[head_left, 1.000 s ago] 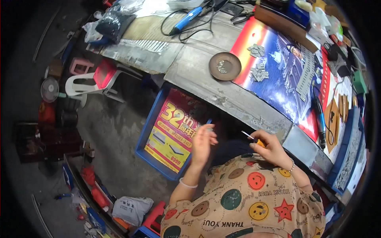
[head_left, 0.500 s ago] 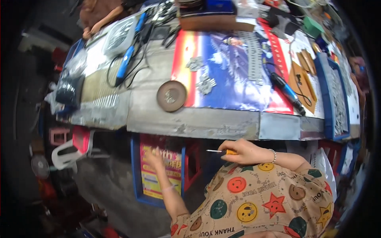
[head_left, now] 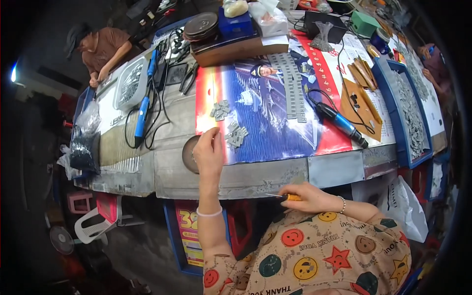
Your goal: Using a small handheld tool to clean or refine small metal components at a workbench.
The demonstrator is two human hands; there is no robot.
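My left hand (head_left: 209,151) is over the front of the table, partly covering a round brown dish (head_left: 189,156). Its fingers are curled together; whatever they may hold is hidden. Just beyond the fingertips lie two small clusters of flat grey metal pieces, one cluster (head_left: 220,110) farther off and the other cluster (head_left: 237,135) to the right. In front of my body, below the table edge, my right hand (head_left: 310,197) is closed around a small screwdriver (head_left: 293,197) with an orange handle. The thin shaft points left.
A glossy poster (head_left: 265,142) covers the middle table, with a strip of grey parts (head_left: 289,88) on it. Blue-and-black corded tools (head_left: 339,123) lie right and left. A blue tray (head_left: 410,118) of metal pieces stands right. Below the edge is a blue-rimmed bin (head_left: 173,236). Co-workers sit beyond.
My left hand has risen from over the blue-rimmed bin to the tabletop beside the grey pieces. The right hand keeps the screwdriver in about the same place. The view has shifted.
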